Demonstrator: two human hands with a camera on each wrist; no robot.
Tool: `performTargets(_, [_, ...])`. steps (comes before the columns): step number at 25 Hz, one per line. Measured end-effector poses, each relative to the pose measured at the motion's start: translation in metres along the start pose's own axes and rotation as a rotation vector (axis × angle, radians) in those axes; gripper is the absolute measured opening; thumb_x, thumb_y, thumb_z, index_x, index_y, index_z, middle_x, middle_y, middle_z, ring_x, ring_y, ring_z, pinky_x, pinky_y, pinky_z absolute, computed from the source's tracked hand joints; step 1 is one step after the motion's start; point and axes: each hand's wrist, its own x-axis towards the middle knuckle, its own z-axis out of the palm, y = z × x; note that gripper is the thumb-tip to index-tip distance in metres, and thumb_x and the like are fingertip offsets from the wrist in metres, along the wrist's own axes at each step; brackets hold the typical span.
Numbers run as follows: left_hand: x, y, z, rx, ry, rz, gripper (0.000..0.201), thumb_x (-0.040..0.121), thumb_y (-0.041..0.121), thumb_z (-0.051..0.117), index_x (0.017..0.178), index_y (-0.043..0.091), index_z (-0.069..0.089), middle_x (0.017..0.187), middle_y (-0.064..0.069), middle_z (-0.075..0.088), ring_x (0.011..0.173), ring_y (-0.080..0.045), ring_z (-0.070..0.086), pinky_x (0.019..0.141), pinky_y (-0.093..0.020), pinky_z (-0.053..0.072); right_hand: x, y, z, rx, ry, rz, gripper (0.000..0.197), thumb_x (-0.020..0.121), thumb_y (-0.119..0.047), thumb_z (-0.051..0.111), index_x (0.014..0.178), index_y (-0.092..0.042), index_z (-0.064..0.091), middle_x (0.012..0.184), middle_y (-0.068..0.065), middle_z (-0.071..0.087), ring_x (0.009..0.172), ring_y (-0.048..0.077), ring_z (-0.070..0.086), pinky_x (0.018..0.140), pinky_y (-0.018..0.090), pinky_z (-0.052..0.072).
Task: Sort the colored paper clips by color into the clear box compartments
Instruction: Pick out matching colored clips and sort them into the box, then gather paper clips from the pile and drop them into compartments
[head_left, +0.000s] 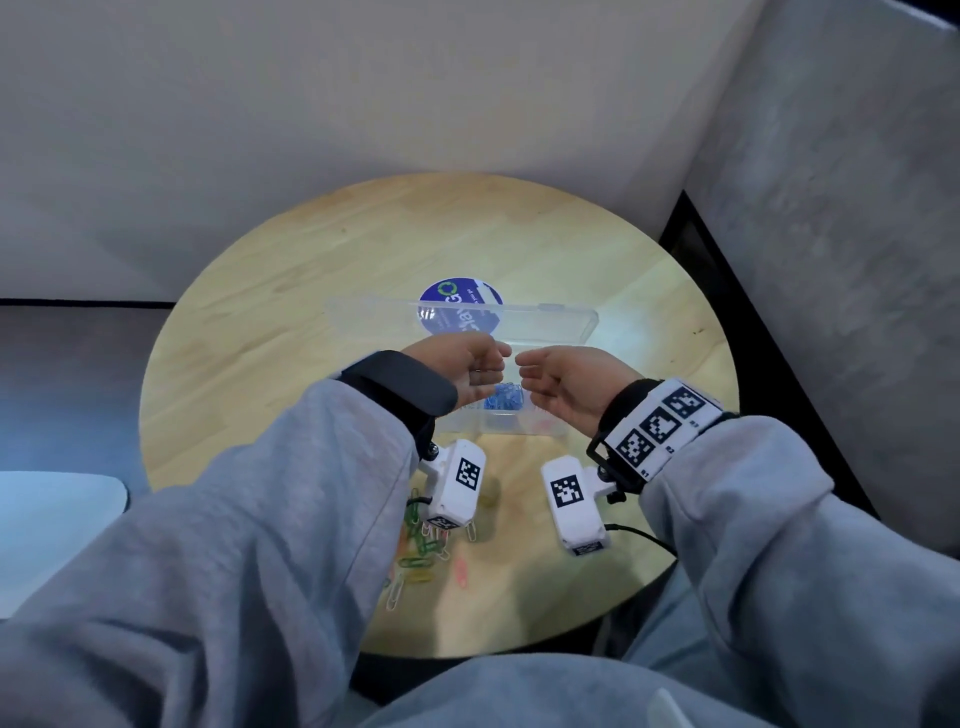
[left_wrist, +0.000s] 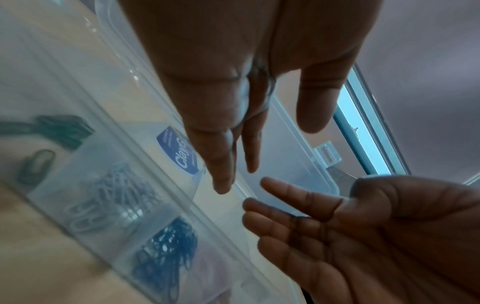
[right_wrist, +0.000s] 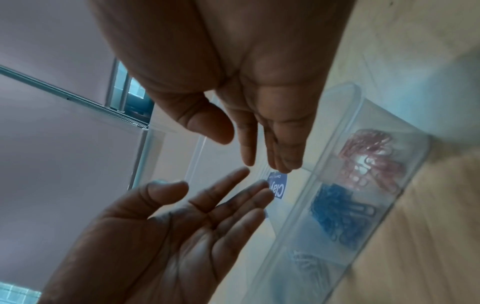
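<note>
2 hands hang over the clear box (head_left: 524, 423), and neither holds anything. The left hand (head_left: 470, 371) and the right hand (head_left: 563, 382) face each other with palms turned inward; their fingers are straight and relaxed, fingertips near each other but apart, so each grip is loose and empty.

The box stands on the round wooden desk (head_left: 311, 291) with its lid (head_left: 545, 325) raised at the far side. In the wrist views 4 compartments show clips: green paper clips (left_wrist: 62, 128), white paper clips (left_wrist: 114, 197), blue paper clips (left_wrist: 166, 253) and pink paper clips (right_wrist: 369, 160), each colour in its own cell. Nearer the person, under the left sleeve, a loose pile of clips (head_left: 426, 551) lies on the desk, with green, yellow, pink and white ones mixed.

I judge the step in hand as a pause between 2 placements, with the sorting only partly done. The next move calls for bringing 1 hand back and down to the pile, pinching 1 clip or several of the same colour, and carrying them to the matching cell. The clips are thin and tangle easily, so a fine pinch is needed.
</note>
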Motion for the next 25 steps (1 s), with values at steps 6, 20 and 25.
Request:
performTargets(6, [-0.029, -0.006, -0.031, 0.454, 0.088, 0.125, 0.022, 0.091, 0.005, 0.042, 0.081, 0.018, 0.056, 0.074, -0.002, 0.052, 0.058, -0.014, 0.052, 0.05, -0.02, 0.039, -0.021, 0.004, 0.004, -0.246, -0.011, -0.126, 0.023, 0.091, 0.002, 0.04, 0.081, -0.013, 0.054, 0.077, 0.005, 0.055, 0.065, 0.016, 0.054, 0.059, 0.024, 0.047])
performTargets(20, [-0.059, -0.062, -0.136, 1.117, 0.46, -0.2, 0.053, 0.08, 0.004, 0.055, 0.131, 0.012, 0.047, 0.11, -0.009, 0.058, 0.094, -0.026, 0.056, 0.079, -0.032, 0.047, -0.03, 0.081, 0.043, -1.438, -0.162, -0.078, 0.036, 0.074, -0.011, 0.059, 0.099, -0.037, 0.056, 0.087, -0.007, 0.055, 0.08, 0.016, 0.058, 0.07, 0.028, 0.05])
performTargets(25, [-0.062, -0.05, -0.148, 1.156, 0.488, -0.274, 0.038, 0.065, 0.011, 0.06, 0.102, 0.018, 0.055, 0.105, -0.01, 0.059, 0.092, -0.027, 0.059, 0.08, -0.032, 0.049, -0.027, 0.082, 0.046, -1.608, -0.294, -0.22, 0.065, 0.078, -0.024, 0.065, 0.135, -0.038, 0.037, 0.12, -0.002, 0.045, 0.11, 0.019, 0.051, 0.089, 0.03, 0.047])
